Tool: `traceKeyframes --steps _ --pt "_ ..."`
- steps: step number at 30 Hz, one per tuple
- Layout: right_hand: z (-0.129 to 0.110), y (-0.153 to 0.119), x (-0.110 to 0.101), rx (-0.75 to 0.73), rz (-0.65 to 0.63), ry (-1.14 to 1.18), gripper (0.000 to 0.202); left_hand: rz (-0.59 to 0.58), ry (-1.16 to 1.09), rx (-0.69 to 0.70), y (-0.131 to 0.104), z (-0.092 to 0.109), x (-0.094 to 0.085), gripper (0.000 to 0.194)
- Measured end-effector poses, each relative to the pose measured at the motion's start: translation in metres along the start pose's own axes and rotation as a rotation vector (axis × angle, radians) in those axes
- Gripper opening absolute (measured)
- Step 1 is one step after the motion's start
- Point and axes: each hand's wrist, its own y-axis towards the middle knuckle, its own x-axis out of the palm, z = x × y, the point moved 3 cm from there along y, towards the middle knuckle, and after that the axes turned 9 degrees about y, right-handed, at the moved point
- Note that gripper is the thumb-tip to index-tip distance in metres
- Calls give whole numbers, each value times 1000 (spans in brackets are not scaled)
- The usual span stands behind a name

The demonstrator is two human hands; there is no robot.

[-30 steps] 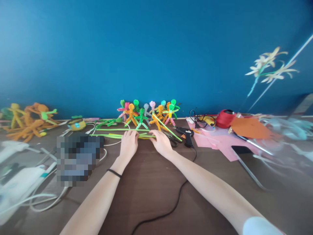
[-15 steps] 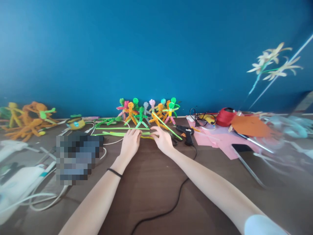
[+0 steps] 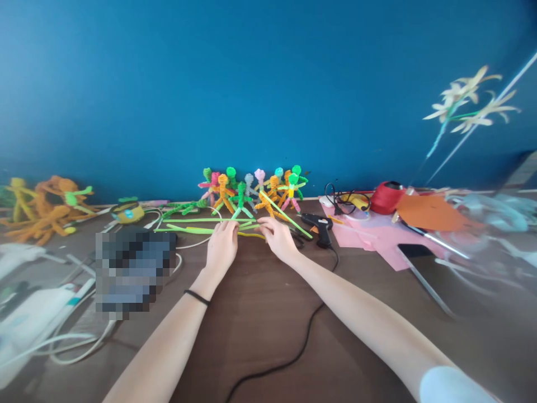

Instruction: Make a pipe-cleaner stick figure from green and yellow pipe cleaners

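My left hand is closed at the row of light-green pipe cleaners, its fingers curled down around one of them. Just to its right, my right hand pinches the green strands between thumb and fingers. A short stretch of green shows in the gap between both hands; the exact grip is partly hidden by my fingers. Beneath the green ones lies a yellow pipe cleaner. Behind my hands stand several small pipe-cleaner figures, among them a green figure and an orange one.
To the right lie a black glue gun with its cord, pink paper, a red spool, orange paper and a phone. On the left are a blurred-out device, white cables and orange figures. A blue wall rises behind.
The light-green pipe cleaners under my hands have slid a little to the left and now lie more spread apart. Both hands have hardly moved.
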Motion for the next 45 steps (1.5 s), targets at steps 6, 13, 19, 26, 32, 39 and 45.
traceKeyframes --steps 6,13,19,26,32,39,45 --pt "-4 -2 -1 10 -16 -35 20 -52 -10 47 -1 9 1 25" --pt "-3 -1 -1 -9 -29 -53 23 -89 -26 30 -3 14 4 24" --pt "-5 -2 0 -35 -58 -68 25 -101 -18 34 -4 20 4 25" --pt "-5 -1 1 -76 -77 -87 29 -97 -4 17 -3 20 4 24" --pt "-5 -1 0 -90 -75 -68 28 -63 5 28 -4 21 3 23" --pt "-3 -1 0 -59 -77 -42 25 -73 8 38 -4 22 2 24" --pt "-4 -1 0 -46 -78 -55 25 -58 -6 55 -5 20 3 25"
